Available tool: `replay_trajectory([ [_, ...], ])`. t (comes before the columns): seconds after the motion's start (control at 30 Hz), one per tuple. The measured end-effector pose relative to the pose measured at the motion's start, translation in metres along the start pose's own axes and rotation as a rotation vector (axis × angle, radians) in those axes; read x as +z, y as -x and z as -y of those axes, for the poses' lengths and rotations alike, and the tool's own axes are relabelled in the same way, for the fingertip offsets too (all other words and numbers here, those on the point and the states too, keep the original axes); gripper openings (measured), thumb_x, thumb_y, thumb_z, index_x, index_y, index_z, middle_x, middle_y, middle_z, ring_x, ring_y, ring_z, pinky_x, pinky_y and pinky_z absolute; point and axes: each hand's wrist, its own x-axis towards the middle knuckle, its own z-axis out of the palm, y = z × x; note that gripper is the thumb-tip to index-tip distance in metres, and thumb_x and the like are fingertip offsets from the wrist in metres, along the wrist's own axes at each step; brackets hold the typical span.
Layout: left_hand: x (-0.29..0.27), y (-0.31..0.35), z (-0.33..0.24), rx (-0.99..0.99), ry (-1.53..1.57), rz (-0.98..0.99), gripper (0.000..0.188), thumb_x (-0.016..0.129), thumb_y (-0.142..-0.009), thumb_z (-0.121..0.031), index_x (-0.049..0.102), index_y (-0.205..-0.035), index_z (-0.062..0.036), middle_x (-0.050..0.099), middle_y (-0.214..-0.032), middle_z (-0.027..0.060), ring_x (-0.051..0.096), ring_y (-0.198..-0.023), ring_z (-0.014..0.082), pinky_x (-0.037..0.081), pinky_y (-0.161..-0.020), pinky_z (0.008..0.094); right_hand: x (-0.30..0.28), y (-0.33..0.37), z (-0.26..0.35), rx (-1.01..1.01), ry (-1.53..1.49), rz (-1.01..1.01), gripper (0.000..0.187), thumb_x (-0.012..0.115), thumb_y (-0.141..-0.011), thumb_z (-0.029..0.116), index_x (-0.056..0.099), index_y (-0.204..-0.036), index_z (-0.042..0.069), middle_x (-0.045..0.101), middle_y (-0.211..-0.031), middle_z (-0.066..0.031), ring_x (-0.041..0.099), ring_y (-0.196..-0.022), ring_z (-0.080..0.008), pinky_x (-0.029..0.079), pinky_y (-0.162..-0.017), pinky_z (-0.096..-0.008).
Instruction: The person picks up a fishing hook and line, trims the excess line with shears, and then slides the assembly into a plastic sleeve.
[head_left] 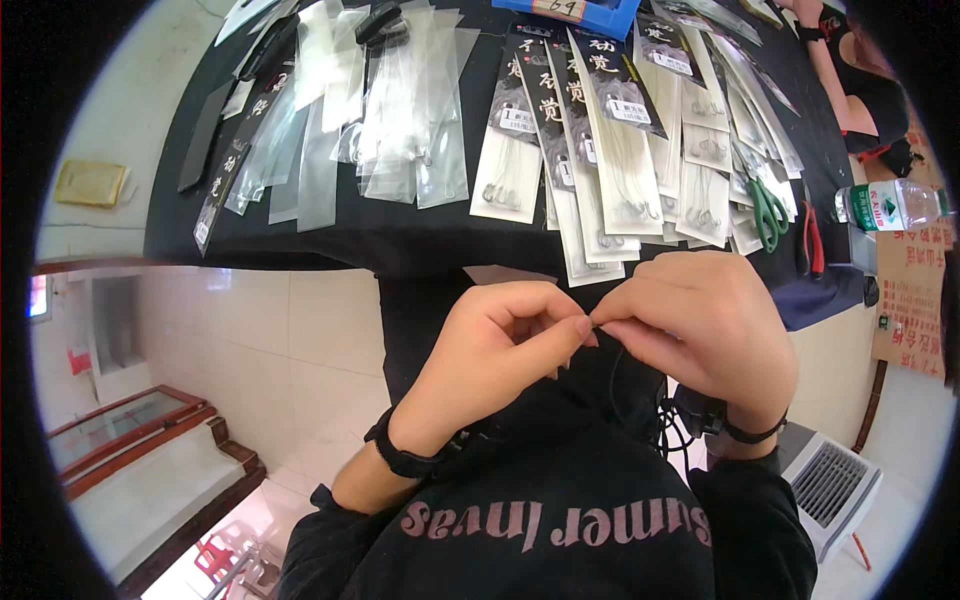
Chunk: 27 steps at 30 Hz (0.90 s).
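My left hand (505, 345) and my right hand (700, 320) meet fingertip to fingertip in front of my chest, just off the table's near edge. Both are closed in a pinch, thumb against forefinger. A small dark bit shows between the fingertips, too tiny to name. Just beyond my hands lie packets of fishing hooks (620, 190), flat cards with black tops and white lower parts, overlapping in a fan. Hooks tied to thin line show through their clear sleeves. A pale card corner (510, 274) sticks out at the table edge.
Clear plastic sleeves (420, 150) are piled on the black-covered table (350, 235). Green-handled scissors (770, 213), a red-handled tool (813, 240) and a water bottle (890, 206) lie at right. A blue bin (575, 15) stands at the back. Another person's arm (825, 70) shows at far right.
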Motion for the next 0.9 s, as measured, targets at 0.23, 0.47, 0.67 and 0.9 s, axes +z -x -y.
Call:
replay_trajectory([
  [0.23,0.0,0.001,0.002,0.004,0.084,-0.094,0.013,0.06,-0.09,-0.011,0.064,-0.082,-0.0017,0.065,-0.075,0.0041,0.056,-0.06,0.0059,0.046,-0.053,0.0192,0.01,0.008,-0.003,0.14,-0.218,-0.241,0.019,0.071,-0.072,0.004,0.069,-0.091,0.006,0.063,-0.069,-0.0054,0.059,-0.056,-0.0189,0.045,-0.052,-0.0283],
  [0.47,-0.004,0.001,0.005,0.023,0.16,-0.054,0.014,0.059,-0.091,-0.011,0.067,-0.086,-0.0002,0.067,-0.085,0.0048,0.056,-0.064,0.0055,0.046,-0.057,0.019,0.032,0.012,-0.001,0.244,-0.483,-0.355,0.014,0.072,-0.072,0.0,0.069,-0.085,0.003,0.061,-0.067,-0.0039,0.057,-0.054,-0.011,0.042,-0.049,-0.0228],
  [0.67,-0.002,0.001,0.008,0.039,0.195,-0.057,0.014,0.059,-0.091,-0.011,0.066,-0.087,-0.0002,0.067,-0.084,0.0051,0.056,-0.064,0.0055,0.046,-0.058,0.019,0.034,0.011,-0.001,0.239,-0.465,-0.367,0.013,0.072,-0.072,0.001,0.068,-0.084,0.003,0.061,-0.067,-0.0046,0.058,-0.055,-0.0112,0.044,-0.051,-0.0216],
  [0.9,-0.003,0.001,0.01,0.049,0.194,-0.036,0.013,0.059,-0.091,-0.01,0.064,-0.087,-0.0002,0.066,-0.083,0.0038,0.056,-0.065,0.005,0.046,-0.058,0.0188,0.037,0.009,-0.002,0.223,-0.463,-0.376,0.012,0.073,-0.071,0.002,0.066,-0.082,0.003,0.059,-0.065,-0.0035,0.055,-0.053,-0.0112,0.041,-0.049,-0.0226],
])
